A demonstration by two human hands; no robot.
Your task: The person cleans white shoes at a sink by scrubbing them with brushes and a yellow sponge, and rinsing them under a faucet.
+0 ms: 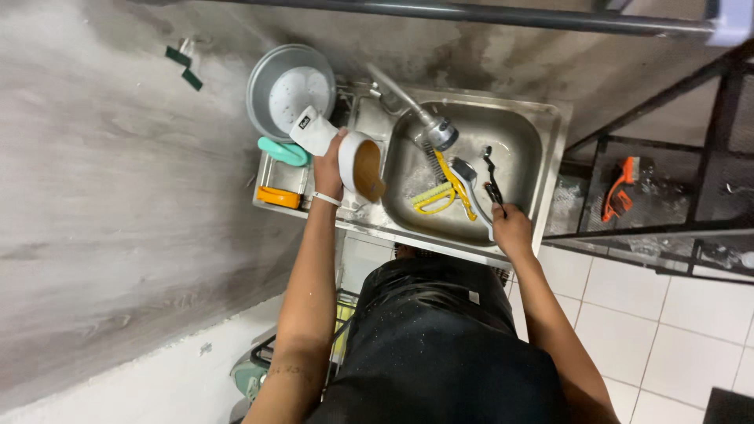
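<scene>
Black apron [440, 345] fills the lower middle of the view, with both forearms reaching up from it to the steel sink [550, 133]. At the sink's left rim the left hand [330, 169] is clenched around a white pan [357, 161], tilted on edge so its brown inside faces the basin. On the right, the right hand [510, 229] grips a black utensil [493, 180] standing over the basin. Between them, yellow tongs [448, 192] and a metal spoon [467, 177] lie on the wet sink floor under the faucet head [441, 133]. Left of the pan sit a teal brush [283, 151], an orange sponge [277, 196] and a grey colander [290, 90].
</scene>
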